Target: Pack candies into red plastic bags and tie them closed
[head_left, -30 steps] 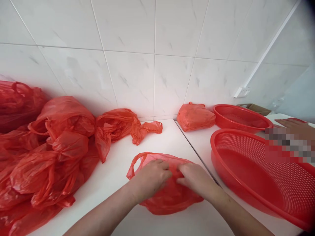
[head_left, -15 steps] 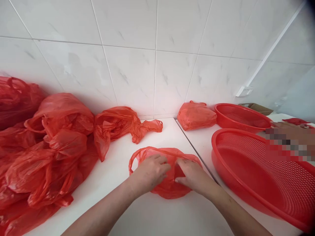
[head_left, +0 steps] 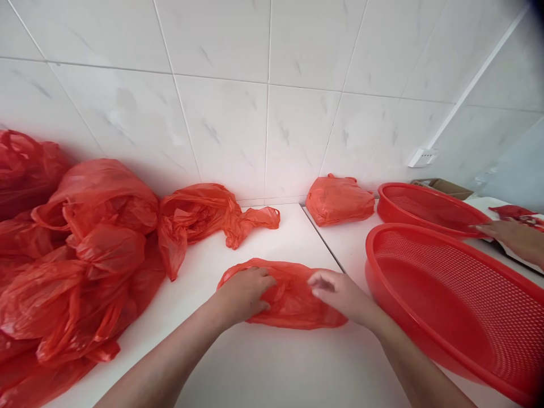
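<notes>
A thin red plastic bag (head_left: 289,300) lies spread flat on the white table in front of me. My left hand (head_left: 246,294) rests over its left part, thumb apart from the fingers. At the bag's right part is my right hand (head_left: 340,292), its fingers loosely curved with a gap to the thumb. Neither hand visibly pinches the plastic. Part of the bag is hidden beneath both hands.
Crumpled red bags (head_left: 102,249) heap up on the left. By the tiled wall sits a filled red bag (head_left: 340,199). Two red plastic baskets, a near one (head_left: 442,317) and a far one (head_left: 429,207), stand to the right. Another person's hand (head_left: 514,238) touches the far basket.
My hands have moved apart, and the bag now lies wider and flatter, its left handle loop no longer standing out. The far basket has shifted right with the other person's hand.
</notes>
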The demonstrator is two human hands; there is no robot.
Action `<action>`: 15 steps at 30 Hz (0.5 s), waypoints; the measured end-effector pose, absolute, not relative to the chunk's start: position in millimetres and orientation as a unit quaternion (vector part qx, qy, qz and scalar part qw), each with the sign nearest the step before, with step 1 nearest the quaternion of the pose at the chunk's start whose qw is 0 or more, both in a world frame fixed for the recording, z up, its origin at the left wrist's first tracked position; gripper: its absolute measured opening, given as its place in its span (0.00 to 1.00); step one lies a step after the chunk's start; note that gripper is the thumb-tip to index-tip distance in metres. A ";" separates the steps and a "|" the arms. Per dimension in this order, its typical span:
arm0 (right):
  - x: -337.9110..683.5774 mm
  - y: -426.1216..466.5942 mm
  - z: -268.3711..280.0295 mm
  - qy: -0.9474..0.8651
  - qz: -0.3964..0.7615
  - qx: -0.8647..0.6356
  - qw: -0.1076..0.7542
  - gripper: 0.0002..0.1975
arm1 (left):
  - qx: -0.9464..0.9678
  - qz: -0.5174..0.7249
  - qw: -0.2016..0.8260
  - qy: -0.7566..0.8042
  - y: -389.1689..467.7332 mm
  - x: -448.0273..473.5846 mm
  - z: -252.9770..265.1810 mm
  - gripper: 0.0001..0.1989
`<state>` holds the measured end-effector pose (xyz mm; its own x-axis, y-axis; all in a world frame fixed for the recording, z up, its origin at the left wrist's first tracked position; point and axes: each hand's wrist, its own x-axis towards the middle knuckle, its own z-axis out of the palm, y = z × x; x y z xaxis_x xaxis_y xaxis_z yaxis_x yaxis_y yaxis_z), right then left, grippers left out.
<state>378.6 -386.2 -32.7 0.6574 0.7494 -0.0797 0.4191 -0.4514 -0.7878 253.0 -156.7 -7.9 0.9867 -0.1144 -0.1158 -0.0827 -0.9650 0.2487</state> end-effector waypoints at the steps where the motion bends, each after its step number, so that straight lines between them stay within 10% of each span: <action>1: 381.3 -381.4 -32.4 -0.334 0.195 -0.831 0.400 0.10 | 0.989 -0.061 0.123 -0.056 -160.6 252.1 -4.7 0.15; 10: 405.9 -337.4 -52.7 -0.315 0.105 -0.872 0.358 0.18 | 0.989 -0.094 0.099 -0.064 -170.4 262.0 -21.7 0.28; 15: 366.3 -344.7 -28.8 -0.348 0.002 -0.866 0.358 0.14 | 0.990 -0.028 0.121 -0.060 -169.1 259.4 -25.3 0.17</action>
<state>366.3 -344.7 -28.8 0.7583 0.6037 0.2459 0.6010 -0.5015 -0.6223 259.4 -169.1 -25.3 0.9912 -0.1261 -0.0404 -0.1127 -0.9635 0.2428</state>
